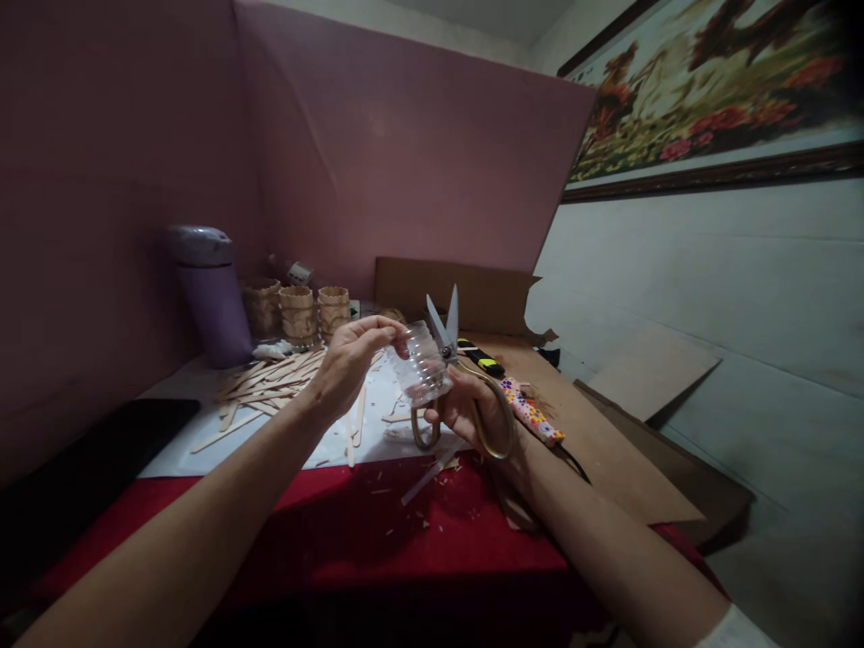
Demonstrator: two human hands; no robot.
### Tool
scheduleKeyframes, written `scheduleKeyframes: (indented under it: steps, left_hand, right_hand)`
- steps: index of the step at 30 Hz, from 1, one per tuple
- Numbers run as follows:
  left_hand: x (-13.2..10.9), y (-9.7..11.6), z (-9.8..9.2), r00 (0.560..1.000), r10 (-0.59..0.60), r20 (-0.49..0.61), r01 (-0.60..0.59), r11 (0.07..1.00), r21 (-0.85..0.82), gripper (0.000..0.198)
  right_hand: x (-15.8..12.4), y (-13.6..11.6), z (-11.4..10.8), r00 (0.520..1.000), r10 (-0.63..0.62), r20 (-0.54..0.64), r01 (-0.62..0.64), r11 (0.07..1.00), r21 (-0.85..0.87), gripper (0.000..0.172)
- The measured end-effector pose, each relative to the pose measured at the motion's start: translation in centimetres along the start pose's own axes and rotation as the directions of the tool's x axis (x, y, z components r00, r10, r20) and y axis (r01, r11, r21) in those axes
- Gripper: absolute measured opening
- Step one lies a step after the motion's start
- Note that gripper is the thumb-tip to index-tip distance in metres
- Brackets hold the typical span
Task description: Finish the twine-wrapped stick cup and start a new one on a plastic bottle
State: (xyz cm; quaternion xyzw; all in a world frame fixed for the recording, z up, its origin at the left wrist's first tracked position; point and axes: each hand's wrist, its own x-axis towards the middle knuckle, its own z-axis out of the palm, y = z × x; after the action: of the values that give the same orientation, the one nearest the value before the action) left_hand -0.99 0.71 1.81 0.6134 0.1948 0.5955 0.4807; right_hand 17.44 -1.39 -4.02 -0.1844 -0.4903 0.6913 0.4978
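Observation:
My left hand (357, 355) pinches the edge of a clear, ribbed piece of plastic bottle (424, 360), held up over the table. In my right hand (476, 405) is a pair of scissors (446, 337) with gold handles, its blades spread apart and pointing upward. The plastic piece sits right against the scissors, and my right hand's fingers lie close behind its lower edge; whether they also grip it I cannot tell. No plastic shows between the blades. Beneath my hands, a clear plastic strip (427, 477) lies among scraps on the red cloth (324, 531).
Wooden craft sticks (270, 387) are heaped on white paper (168, 454) at left. Behind them stand a purple tumbler (212, 306) and several wooden cups (298, 315). A yellow-black utility knife (481, 357) and flower-patterned tool (530, 412) lie on cardboard (607, 468) at right.

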Motion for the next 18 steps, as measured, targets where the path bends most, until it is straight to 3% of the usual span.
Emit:
scheduleKeyframes:
  steps: [14, 18]
  left_hand:
    - [0.11, 0.11, 0.0, 1.0, 0.02, -0.012, -0.019, 0.999, 0.049, 0.009]
    - [0.0, 0.21, -0.12, 0.999, 0.023, -0.034, -0.02, 0.997, 0.069, 0.009]
  right_hand:
    - [0.09, -0.17, 0.36, 0.999, -0.003, -0.053, 0.001, 0.999, -0.033, 0.036]
    - [0.03, -0.25, 0.45, 0.995, 0.046, -0.083, -0.048, 0.999, -0.014, 0.041]
